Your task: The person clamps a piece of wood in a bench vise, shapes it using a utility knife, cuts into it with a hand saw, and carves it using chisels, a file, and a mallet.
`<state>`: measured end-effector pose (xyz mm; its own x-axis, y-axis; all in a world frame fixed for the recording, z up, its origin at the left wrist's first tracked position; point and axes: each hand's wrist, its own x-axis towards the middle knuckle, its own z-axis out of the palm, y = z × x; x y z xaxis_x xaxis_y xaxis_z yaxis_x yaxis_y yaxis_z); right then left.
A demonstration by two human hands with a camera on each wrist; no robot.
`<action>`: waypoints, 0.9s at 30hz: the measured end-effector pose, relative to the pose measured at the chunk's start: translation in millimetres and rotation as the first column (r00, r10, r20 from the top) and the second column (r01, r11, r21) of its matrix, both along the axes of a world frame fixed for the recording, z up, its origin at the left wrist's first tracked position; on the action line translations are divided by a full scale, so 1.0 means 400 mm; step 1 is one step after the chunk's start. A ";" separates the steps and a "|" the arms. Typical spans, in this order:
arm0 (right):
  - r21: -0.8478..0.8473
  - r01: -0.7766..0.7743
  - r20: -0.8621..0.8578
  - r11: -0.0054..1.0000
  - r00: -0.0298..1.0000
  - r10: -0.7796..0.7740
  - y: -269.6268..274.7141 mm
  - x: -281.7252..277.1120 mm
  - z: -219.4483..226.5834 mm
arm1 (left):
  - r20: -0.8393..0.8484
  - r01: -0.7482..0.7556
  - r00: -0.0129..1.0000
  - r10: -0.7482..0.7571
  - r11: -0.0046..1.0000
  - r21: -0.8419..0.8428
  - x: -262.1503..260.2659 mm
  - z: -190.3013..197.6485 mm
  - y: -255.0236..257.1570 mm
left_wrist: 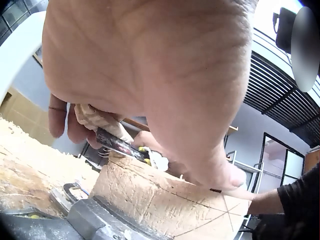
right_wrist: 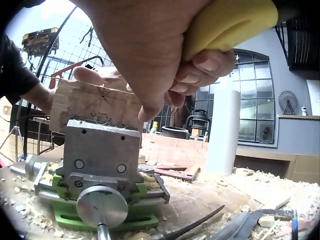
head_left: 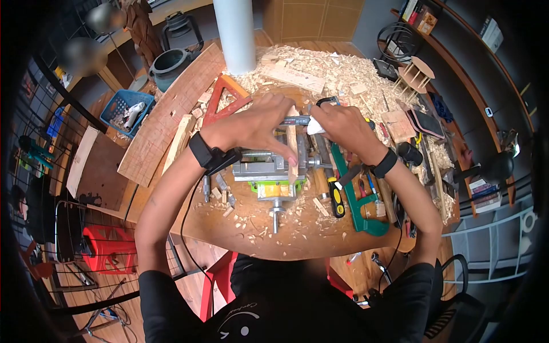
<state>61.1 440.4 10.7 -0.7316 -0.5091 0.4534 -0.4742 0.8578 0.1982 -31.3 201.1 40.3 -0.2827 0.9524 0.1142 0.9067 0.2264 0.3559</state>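
A pale wooden block [head_left: 292,143] with pencil lines stands clamped in a grey metal vise [head_left: 260,169] on a green base. My left hand [head_left: 260,123] grips across the block, its thumb on the near end and its fingers bent down past the far end. In my right hand [head_left: 342,127] is a chisel with a yellow handle [right_wrist: 232,27]. Its flat dark blade [left_wrist: 120,145] lies across the block top, the tip beside my left fingers. Some white material [left_wrist: 159,161] shows beside the right fist. The left palm hides part of the block in the left wrist view.
Right of the vise lie a green saw frame [head_left: 357,206], a yellow-and-black handled tool [head_left: 336,200] and other hand tools. Wood shavings [head_left: 343,68] cover the far side around a white post [head_left: 235,34]. A red triangular square [head_left: 220,103] and a long board [head_left: 171,114] lie left.
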 end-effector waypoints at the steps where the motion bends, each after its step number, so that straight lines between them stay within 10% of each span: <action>1: 0.006 -0.025 -0.044 1.000 0.999 0.025 0.000 0.002 0.002 | -0.003 0.005 1.000 -0.005 1.000 -0.001 -0.002 0.000 0.000; 12: -0.022 -0.013 -0.037 1.000 0.999 0.012 -0.007 0.007 -0.004 | -0.337 0.005 0.941 0.003 1.000 0.023 0.056 0.009 0.004; 27: -0.041 -0.009 -0.074 0.999 0.997 0.006 0.009 -0.015 -0.050 | -0.333 -0.004 0.943 -0.014 0.999 -0.051 0.038 -0.002 0.018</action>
<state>55.0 443.9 -9.2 -0.6914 -0.4943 0.5269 -0.4664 0.8624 0.1969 -16.0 208.4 39.6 -0.2319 0.9607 0.1526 0.9726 0.2314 0.0215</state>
